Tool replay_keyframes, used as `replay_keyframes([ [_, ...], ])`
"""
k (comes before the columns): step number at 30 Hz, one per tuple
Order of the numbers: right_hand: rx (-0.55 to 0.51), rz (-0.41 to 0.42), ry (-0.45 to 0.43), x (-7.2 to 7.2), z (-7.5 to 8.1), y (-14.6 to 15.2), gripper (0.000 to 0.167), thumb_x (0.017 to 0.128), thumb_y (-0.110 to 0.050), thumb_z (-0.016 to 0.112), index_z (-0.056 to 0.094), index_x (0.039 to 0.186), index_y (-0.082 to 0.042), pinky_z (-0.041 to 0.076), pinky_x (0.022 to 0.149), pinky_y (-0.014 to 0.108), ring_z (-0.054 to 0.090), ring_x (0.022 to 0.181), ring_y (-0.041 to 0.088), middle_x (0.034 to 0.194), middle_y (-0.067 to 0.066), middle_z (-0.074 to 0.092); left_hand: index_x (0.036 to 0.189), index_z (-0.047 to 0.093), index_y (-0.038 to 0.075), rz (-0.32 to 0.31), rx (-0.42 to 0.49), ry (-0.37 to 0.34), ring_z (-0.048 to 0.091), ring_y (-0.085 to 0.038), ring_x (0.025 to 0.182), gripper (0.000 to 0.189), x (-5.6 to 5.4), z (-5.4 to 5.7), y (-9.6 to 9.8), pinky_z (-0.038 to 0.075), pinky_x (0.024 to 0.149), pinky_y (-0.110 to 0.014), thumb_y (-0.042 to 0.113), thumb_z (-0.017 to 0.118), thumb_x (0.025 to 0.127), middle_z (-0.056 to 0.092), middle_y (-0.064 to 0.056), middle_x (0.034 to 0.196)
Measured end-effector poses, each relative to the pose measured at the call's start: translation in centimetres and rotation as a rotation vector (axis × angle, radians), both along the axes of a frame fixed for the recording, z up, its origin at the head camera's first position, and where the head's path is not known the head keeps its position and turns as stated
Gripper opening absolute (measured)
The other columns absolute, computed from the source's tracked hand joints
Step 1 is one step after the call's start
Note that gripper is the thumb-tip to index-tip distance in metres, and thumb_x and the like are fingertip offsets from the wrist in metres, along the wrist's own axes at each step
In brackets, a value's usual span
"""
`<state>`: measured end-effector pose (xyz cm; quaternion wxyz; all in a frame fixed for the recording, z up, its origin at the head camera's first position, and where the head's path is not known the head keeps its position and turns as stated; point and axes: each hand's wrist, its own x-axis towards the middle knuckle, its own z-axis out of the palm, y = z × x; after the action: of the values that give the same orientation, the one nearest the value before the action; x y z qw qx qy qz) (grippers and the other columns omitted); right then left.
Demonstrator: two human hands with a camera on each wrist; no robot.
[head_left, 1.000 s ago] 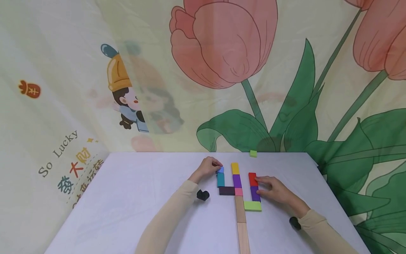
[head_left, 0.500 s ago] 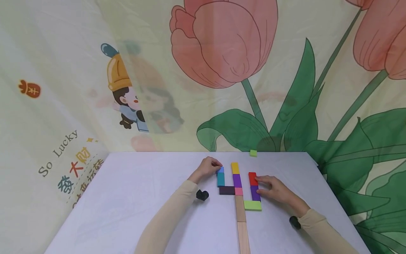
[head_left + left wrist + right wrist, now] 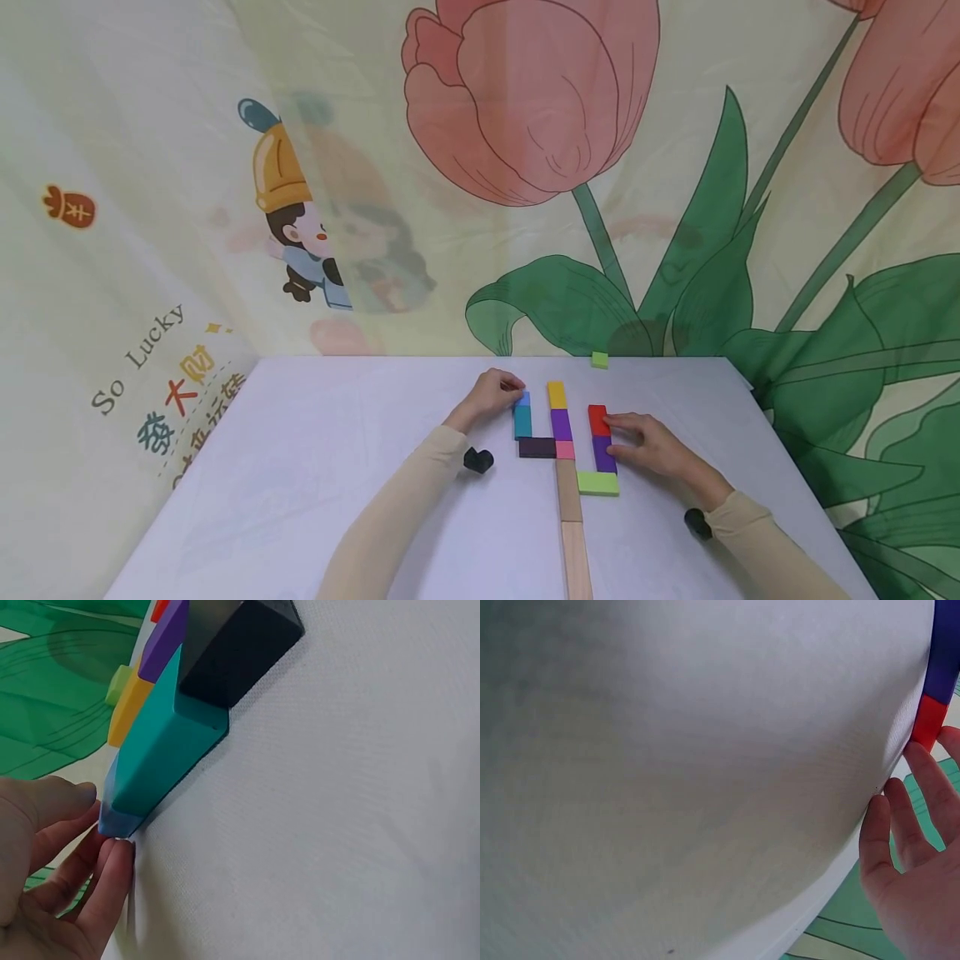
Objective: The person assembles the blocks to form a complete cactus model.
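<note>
On the white table, colored blocks form a branching pattern. My left hand [image 3: 491, 396] is at the far end of the left branch, its fingertips touching the small light-blue block [image 3: 120, 823]. A teal block [image 3: 154, 750] and a black block [image 3: 240, 656] adjoin it. My right hand [image 3: 652, 446] lies beside the right branch, with loosely extended fingers touching the red block [image 3: 597, 420] and the dark purple block [image 3: 603, 455]. In the right wrist view, the fingertips meet the red block's end. A lime-green block [image 3: 597, 483] lies crosswise below the purple one.
The middle column holds a yellow block [image 3: 556, 395], a purple block [image 3: 561, 424], a pink block [image 3: 565, 450] and plain wooden blocks [image 3: 569, 492] running toward the near edge. A small green block [image 3: 599, 360] sits at the far edge, before a printed curtain [image 3: 525, 100].
Both hands and the blocks stay in place. The whole head view has shifted very slightly upward.
</note>
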<state>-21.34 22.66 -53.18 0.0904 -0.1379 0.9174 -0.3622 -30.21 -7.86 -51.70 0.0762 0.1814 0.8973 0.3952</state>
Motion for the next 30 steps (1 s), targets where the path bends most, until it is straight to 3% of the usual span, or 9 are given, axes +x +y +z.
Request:
replay_keyframes([
  [10, -0.001, 0.001, 0.008, 0.2, 0.2, 0.0, 0.058, 0.084, -0.026, 0.075, 0.056, 0.136, -0.007, 0.041, 0.105, 0.060, 0.041, 0.135, 0.045, 0.141, 0.021, 0.053, 0.113, 0.070, 0.002, -0.091, -0.060, 0.039, 0.064, -0.023, 0.097, 0.034, 0.5, 0.4, -0.3, 0.053, 0.088, -0.028, 0.020, 0.072, 0.085, 0.071, -0.013, 0.110],
  [18, -0.006, 0.011, 0.017, 0.2, 0.2, -0.1, 0.059, 0.084, -0.026, 0.075, 0.056, 0.136, -0.005, 0.039, 0.105, 0.061, 0.042, 0.134, 0.046, 0.141, 0.022, 0.053, 0.119, 0.067, 0.000, -0.124, -0.066, 0.032, 0.063, -0.023, 0.099, 0.048, 0.8, 0.2, -0.5, 0.053, 0.090, -0.032, 0.025, 0.077, 0.080, 0.068, -0.014, 0.112],
  [19, -0.007, 0.009, 0.015, 0.2, 0.2, -0.1, 0.059, 0.084, -0.026, 0.075, 0.056, 0.136, -0.005, 0.039, 0.106, 0.061, 0.042, 0.134, 0.046, 0.141, 0.022, 0.053, 0.118, 0.068, 0.003, -0.140, -0.058, 0.058, 0.062, -0.019, 0.096, 0.049, 0.4, -0.5, -0.7, 0.052, 0.087, -0.029, 0.031, 0.078, 0.080, 0.069, -0.011, 0.110],
  [23, -0.006, 0.007, 0.013, 0.2, 0.3, -0.1, 0.058, 0.084, -0.025, 0.075, 0.056, 0.136, -0.006, 0.039, 0.106, 0.061, 0.042, 0.135, 0.046, 0.141, 0.022, 0.053, 0.117, 0.069, 0.005, -0.143, -0.064, 0.062, 0.061, -0.017, 0.093, 0.050, 0.4, -0.5, -0.8, 0.052, 0.084, -0.027, 0.034, 0.080, 0.077, 0.068, -0.009, 0.107],
  [25, -0.010, 0.004, 0.013, 0.2, 0.3, -0.1, 0.058, 0.084, -0.025, 0.075, 0.056, 0.135, -0.006, 0.040, 0.106, 0.061, 0.042, 0.135, 0.045, 0.140, 0.022, 0.053, 0.117, 0.069, 0.005, -0.133, -0.069, 0.061, 0.061, -0.018, 0.094, 0.049, 0.4, -0.6, -0.8, 0.051, 0.083, -0.027, 0.031, 0.080, 0.077, 0.068, -0.010, 0.107],
  [26, -0.010, 0.008, 0.015, 0.2, 0.3, -0.1, 0.058, 0.084, -0.026, 0.075, 0.056, 0.135, -0.006, 0.040, 0.105, 0.061, 0.042, 0.134, 0.046, 0.140, 0.022, 0.053, 0.118, 0.068, 0.003, -0.115, -0.083, 0.033, 0.062, -0.020, 0.096, 0.049, 0.9, 0.1, -0.7, 0.051, 0.086, -0.028, 0.025, 0.081, 0.077, 0.068, -0.012, 0.109],
  [30, -0.006, 0.010, 0.020, 0.2, 0.3, -0.2, 0.058, 0.084, -0.026, 0.075, 0.057, 0.135, -0.006, 0.041, 0.105, 0.060, 0.043, 0.134, 0.045, 0.140, 0.021, 0.054, 0.120, 0.067, 0.001, -0.097, -0.106, 0.046, 0.062, -0.022, 0.099, 0.048, 1.1, 0.1, -0.5, 0.051, 0.086, -0.028, 0.021, 0.079, 0.078, 0.067, -0.014, 0.112],
])
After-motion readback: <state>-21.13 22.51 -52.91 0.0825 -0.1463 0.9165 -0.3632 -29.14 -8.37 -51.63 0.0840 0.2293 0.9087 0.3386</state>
